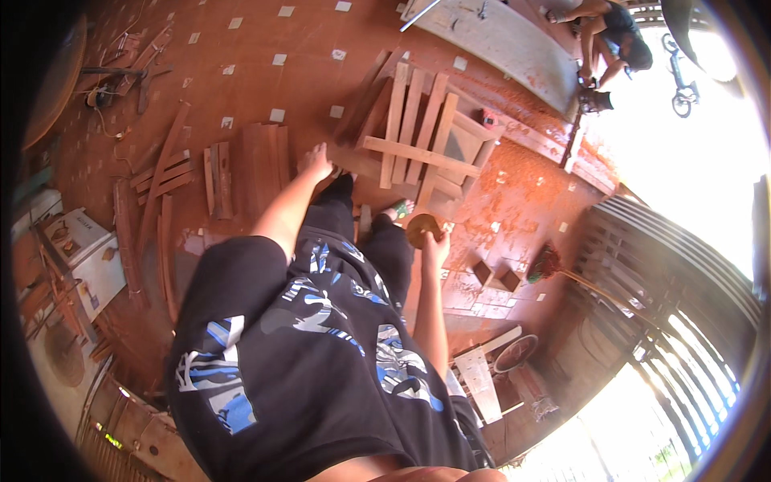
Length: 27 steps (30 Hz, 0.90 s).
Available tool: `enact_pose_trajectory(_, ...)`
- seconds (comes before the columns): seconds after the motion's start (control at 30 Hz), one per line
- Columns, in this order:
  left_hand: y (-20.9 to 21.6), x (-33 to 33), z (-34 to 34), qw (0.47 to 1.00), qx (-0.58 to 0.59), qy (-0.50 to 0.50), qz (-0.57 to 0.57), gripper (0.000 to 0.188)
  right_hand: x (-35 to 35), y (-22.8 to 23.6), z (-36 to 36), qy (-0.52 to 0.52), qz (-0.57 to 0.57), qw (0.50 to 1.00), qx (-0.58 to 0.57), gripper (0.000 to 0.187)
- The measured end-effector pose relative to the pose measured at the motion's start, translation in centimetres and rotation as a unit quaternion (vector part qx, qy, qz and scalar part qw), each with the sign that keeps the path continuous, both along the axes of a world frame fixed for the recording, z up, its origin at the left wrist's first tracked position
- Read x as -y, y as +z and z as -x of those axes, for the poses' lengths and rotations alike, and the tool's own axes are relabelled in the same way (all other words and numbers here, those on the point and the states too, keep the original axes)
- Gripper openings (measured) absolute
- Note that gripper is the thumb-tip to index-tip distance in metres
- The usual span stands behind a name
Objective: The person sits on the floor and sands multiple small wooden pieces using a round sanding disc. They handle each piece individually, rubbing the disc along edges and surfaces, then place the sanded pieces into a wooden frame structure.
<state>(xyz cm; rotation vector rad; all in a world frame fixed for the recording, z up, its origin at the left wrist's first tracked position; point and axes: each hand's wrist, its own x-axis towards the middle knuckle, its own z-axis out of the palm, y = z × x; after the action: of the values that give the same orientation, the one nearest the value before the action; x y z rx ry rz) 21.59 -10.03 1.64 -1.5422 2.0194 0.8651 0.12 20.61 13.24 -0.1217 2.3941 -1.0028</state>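
My right hand (436,246) is closed on the edge of a flat, round, brownish-yellow disc (421,230), held in front of my right leg. The disc's exact kind cannot be made out. My left hand (317,163) reaches forward, low beside my left leg, near the end of a brown board (358,163). Its fingers are small and blurred, and I cannot tell whether they grip anything. Ahead of both hands lies a stack of wooden panels (466,153), with several loose slats (399,120) across it and one crosswise slat (419,156) on top.
Wooden boards (263,157) and strips (165,173) lie on the red floor at left. A white box-like cabinet (87,257) stands farther left. Another person (614,40) bends over at the far right beside a long pale board (506,48). A broom (546,263) and small wooden blocks (496,277) are at right.
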Motion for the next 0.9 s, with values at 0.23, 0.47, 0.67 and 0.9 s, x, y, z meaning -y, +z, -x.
enact_pose_trajectory(0.23,-5.1,-2.2,1.7,0.995,-0.074,-0.007,0.063,0.099,-2.7,-8.9,4.3,-0.132,-0.01,0.991,0.02,0.032)
enact_pose_trajectory(0.47,-4.4,-0.3,6.6,0.997,0.064,-0.044,-0.006,0.149,-3.7,-17.9,5.4,-0.209,0.059,0.973,0.081,0.025)
enact_pose_trajectory(0.67,-7.4,0.6,7.1,0.963,0.17,-0.202,-0.056,0.162,-3.0,-20.7,7.1,-0.032,-0.055,0.984,-0.164,0.035)
enact_pose_trajectory(0.9,-11.4,1.1,3.1,0.984,0.069,-0.158,-0.049,0.153,-4.3,-22.1,8.7,-0.029,0.029,0.998,-0.043,0.03)
